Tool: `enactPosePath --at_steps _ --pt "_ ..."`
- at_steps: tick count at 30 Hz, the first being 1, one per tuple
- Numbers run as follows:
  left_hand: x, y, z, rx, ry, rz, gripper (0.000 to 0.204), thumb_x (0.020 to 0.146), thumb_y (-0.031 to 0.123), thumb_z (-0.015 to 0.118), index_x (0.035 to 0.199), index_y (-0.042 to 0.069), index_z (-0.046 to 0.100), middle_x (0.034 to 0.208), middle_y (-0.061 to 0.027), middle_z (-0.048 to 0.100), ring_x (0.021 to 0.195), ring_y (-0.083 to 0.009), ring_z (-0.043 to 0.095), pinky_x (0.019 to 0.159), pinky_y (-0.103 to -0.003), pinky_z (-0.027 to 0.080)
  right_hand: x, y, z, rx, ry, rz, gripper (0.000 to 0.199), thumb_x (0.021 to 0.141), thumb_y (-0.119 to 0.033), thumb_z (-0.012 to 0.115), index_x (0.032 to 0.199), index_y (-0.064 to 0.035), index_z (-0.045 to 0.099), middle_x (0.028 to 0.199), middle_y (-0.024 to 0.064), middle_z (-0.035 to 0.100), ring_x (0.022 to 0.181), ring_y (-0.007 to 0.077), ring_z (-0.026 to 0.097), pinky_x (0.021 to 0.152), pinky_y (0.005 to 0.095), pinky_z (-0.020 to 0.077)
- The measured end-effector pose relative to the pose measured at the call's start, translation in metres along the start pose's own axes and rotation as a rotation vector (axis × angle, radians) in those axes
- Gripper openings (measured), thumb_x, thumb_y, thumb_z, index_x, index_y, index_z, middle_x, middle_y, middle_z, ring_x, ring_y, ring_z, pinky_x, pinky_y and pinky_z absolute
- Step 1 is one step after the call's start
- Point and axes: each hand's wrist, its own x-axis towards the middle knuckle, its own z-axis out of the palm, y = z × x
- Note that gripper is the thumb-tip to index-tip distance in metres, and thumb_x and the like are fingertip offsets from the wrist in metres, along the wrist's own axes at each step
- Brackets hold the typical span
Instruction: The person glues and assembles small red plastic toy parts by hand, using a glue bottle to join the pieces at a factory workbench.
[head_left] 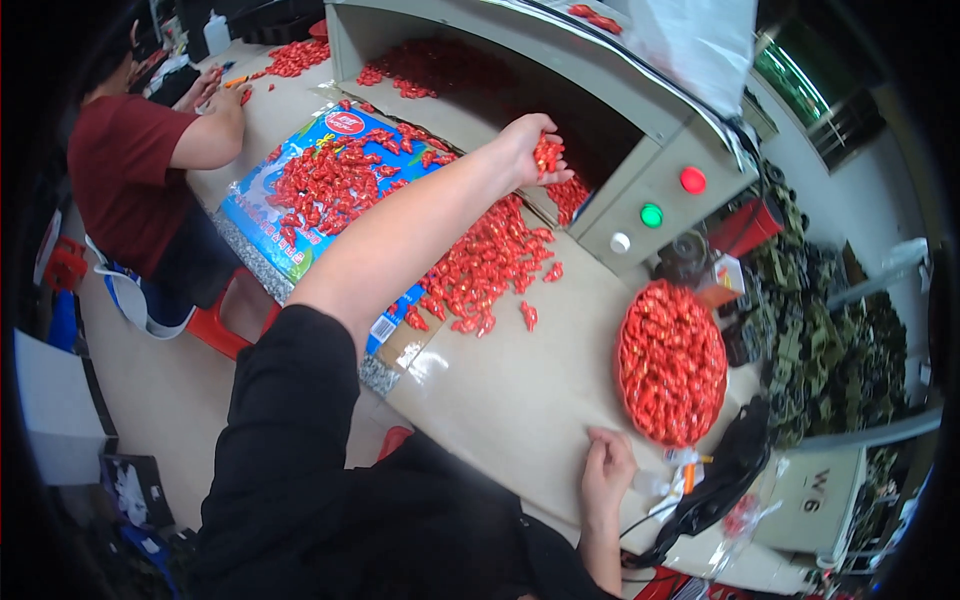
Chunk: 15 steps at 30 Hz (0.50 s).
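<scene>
My left hand point(540, 152) reaches far forward to the mouth of a grey metal box point(610, 200). Its fingers curl around several small glossy red pieces point(547, 155), which show in the palm. Below that forearm, many more red pieces point(480, 265) lie heaped on the table and on a flattened blue printed cardboard sheet point(255, 215). Close to the table's near edge rests my right hand point(607, 465), loosely closed, with nothing showing in it. Just beyond it stands a round red basket point(622, 385) full of the same pieces.
Red, green and white buttons point(651, 215) sit on the box's front. More red pieces point(405, 85) lie inside it. At far left a person in a dark red shirt point(125, 180) handles small items. A black bag point(715, 500) and a small clear bottle point(652, 484) lie right of my right hand.
</scene>
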Motion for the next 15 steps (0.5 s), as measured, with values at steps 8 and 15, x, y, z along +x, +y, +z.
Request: enactPosePath --at_steps 8,15 --pt "0.206 0.040 0.016 0.340 -0.225 0.447 0.029 0.081 0.034 0.049 0.095 0.009 0.053 0.085 -0.0056 0.055 0.083 -0.0193 0.052 0.074 -0.041 0.045 0.001 0.003 -0.001 0.023 -0.040 0.171 0.013 0.075 0.005 0.046 0.078 0.0032 0.059 0.077 0.0100 0.055 0.067 0.0142 0.052 0.057 0.0221 0.0404" --pt "0.408 0.068 -0.043 0.648 -0.328 1.176 0.026 0.076 0.024 0.054 0.098 0.013 0.061 0.104 -0.0055 0.058 0.100 -0.0222 0.053 0.079 -0.037 0.044 -0.001 0.002 -0.017 0.056 -0.257 0.005 0.013 0.081 -0.005 0.049 0.088 0.0010 0.058 0.094 0.0141 0.057 0.087 0.0227 0.051 0.076 0.0309 0.0403"
